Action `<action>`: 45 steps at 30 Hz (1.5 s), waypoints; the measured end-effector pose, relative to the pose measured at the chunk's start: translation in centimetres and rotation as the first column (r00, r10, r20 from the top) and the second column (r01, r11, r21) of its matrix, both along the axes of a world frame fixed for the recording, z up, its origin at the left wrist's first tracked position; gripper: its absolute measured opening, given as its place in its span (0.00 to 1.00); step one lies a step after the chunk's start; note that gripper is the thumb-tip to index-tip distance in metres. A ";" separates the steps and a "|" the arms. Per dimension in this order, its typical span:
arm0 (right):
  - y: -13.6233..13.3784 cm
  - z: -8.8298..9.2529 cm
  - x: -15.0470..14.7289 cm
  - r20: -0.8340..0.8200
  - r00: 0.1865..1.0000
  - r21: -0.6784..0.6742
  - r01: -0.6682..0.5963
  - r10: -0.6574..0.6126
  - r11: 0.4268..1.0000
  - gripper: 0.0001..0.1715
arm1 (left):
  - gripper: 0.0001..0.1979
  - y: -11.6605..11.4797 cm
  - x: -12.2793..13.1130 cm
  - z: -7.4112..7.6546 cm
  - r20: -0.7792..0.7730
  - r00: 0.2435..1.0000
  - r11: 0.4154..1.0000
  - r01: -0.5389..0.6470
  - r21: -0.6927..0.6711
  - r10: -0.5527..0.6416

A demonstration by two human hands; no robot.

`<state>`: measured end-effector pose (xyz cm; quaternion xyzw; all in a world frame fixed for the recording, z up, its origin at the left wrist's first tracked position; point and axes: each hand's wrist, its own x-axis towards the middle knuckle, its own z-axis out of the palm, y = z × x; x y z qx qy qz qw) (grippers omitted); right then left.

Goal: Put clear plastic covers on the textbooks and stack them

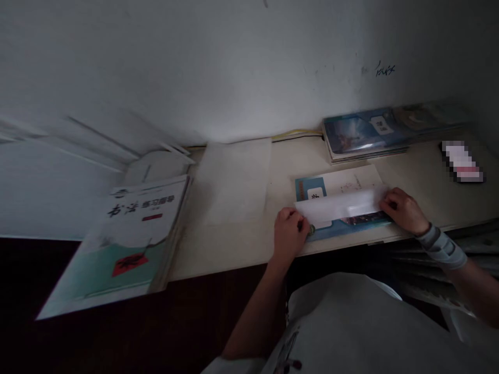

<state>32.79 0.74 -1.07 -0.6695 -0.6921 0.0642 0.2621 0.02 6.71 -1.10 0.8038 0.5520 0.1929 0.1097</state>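
A blue-covered book (312, 188) lies open near the front edge of a pale desk (241, 249), its white page (356, 181) showing. Across the book runs a folded white flap of paper (343, 205). My left hand (289, 232) is closed at the flap's left end, pinching it next to a small round metal thing. At the flap's right end my right hand (403, 210) has its fingers curled down on the paper. A grey wrist band (440, 246) sits on my right forearm.
A large white and teal book (128, 239) hangs over the desk's left front edge. A blank sheet (234, 179) lies in the middle. A stack of blue books (370, 132) rests against the wall (234, 62) at the back right. A blurred-out patch (462, 162) is at far right.
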 end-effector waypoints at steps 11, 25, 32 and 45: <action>-0.4 0.4 -1.0 0.274 0.957 0.043 0.085 -0.093 0.996 0.13 | 0.11 -0.7 1.1 1.5 -0.320 0.948 0.999 0.004 0.032 0.006; 1.0 2.3 -3.7 0.598 0.651 -0.075 -0.536 0.468 0.841 0.25 | 0.21 -2.6 4.8 1.3 -0.500 0.612 0.609 0.768 0.195 -0.612; 0.8 2.0 -3.4 0.596 0.667 -0.072 -0.509 0.446 0.858 0.31 | 0.44 -3.0 5.0 -1.0 -0.473 0.693 0.704 0.684 0.191 -0.545; 0.2 2.5 -5.2 0.629 0.635 -0.116 -0.493 0.448 0.862 0.22 | 0.39 -2.1 5.1 -0.3 -0.345 0.753 0.777 0.622 0.094 -0.561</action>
